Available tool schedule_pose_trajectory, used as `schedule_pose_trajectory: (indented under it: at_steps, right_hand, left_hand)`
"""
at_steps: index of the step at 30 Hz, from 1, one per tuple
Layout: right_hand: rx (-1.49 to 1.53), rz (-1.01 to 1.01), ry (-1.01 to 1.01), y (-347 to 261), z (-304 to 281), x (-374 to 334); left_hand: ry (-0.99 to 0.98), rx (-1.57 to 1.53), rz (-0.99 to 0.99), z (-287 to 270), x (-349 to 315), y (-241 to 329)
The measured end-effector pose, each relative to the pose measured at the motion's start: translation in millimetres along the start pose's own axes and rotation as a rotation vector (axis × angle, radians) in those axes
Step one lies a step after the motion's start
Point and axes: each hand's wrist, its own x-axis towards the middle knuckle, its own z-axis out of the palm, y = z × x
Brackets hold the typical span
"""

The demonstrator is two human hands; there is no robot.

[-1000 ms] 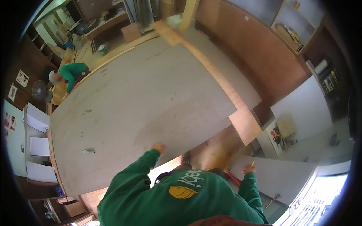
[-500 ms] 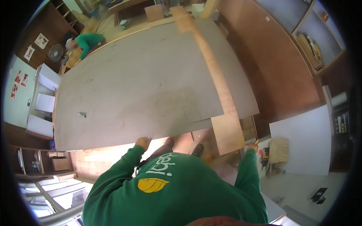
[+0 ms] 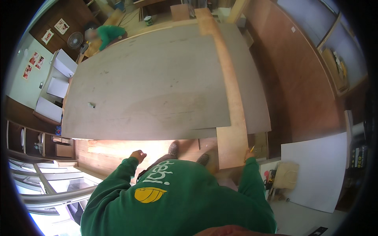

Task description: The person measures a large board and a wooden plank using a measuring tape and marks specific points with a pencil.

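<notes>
A large grey sheet (image 3: pixel 153 78) lies flat in front of me. Across its right part runs a long light-wood strip (image 3: pixel 233 84), wider at both ends, its near end (image 3: pixel 231 151) sticking out past the sheet's near edge. My right hand (image 3: pixel 249 154) is closed round a yellow pencil (image 3: pixel 252 149), at the right edge of that wide end; whether it touches the wood I cannot tell. My left hand (image 3: pixel 138 155) hangs short of the sheet's near edge, fingers curled in, with nothing visible in them. A small pale object (image 3: pixel 91 105) lies on the sheet's left part.
A person in green (image 3: pixel 111 34) bends at the sheet's far left corner, by a fan (image 3: pixel 75 40). A tall reddish-brown panel (image 3: pixel 291 59) stands to the right. Nearer are a white board (image 3: pixel 315 169) and a beige bag (image 3: pixel 286 175). Shelves (image 3: pixel 33 145) stand on the left.
My left hand has come off the grey sheet's near edge and drawn back. The right hand with the pencil has moved left, up against the wood strip's near end. The whole view has shifted.
</notes>
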Motion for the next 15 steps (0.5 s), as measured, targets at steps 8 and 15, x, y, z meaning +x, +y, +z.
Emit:
schedule_pose_trajectory:
  at_steps: [8,15]
  right_hand:
    - [0.021,-0.156,0.077,-68.0,-80.7,-68.5]
    - [0.179,-0.274,0.118,-150.0,-183.8,-135.0]
  left_hand:
    - [-0.057,-0.081,0.272,-12.7,-5.7,122.5]
    - [-0.074,-0.301,0.604,8.3,26.1,213.8]
